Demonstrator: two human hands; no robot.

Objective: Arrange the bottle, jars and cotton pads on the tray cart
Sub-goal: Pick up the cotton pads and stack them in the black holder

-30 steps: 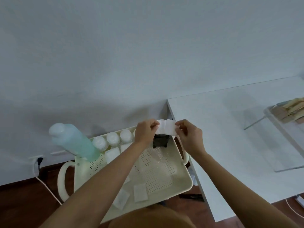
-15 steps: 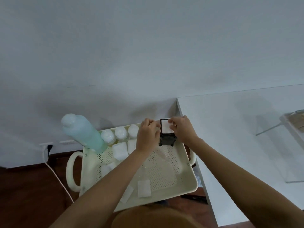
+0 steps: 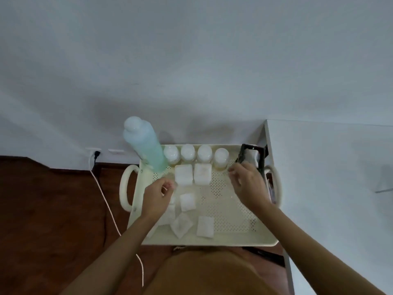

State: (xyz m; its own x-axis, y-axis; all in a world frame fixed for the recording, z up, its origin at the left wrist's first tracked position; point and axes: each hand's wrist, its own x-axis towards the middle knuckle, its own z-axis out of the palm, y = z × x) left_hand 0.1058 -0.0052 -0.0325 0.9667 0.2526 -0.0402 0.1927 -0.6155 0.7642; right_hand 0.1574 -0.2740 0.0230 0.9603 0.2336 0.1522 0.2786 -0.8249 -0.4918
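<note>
Bottle: one tall pale-blue bottle is seen standing at the far left corner of the tray cart.
Jars: four white-capped jars are lined up along the far rim, just right of the bottle.
Cotton pads: two stacks are set side by side in front of the jars; at least four loose pads are scattered over the near left part of the perforated tray, some partly hidden under the left forearm.
Holder: one black frame holder is placed at the far right corner, with white pads seen inside it.
Left hand: the left hand is held over the loose pads, fingers curled; whether a pad is pinched cannot be told.
Right hand: the right hand is held beside the holder, fingers loosely spread, nothing gripped.
Hands: they are held well apart.
Writing: no label or brand can be read.
Tabletop: one white tabletop is seen just right of the cart.
Floor: one white cable is run from a wall socket across the wooden floor.
</note>
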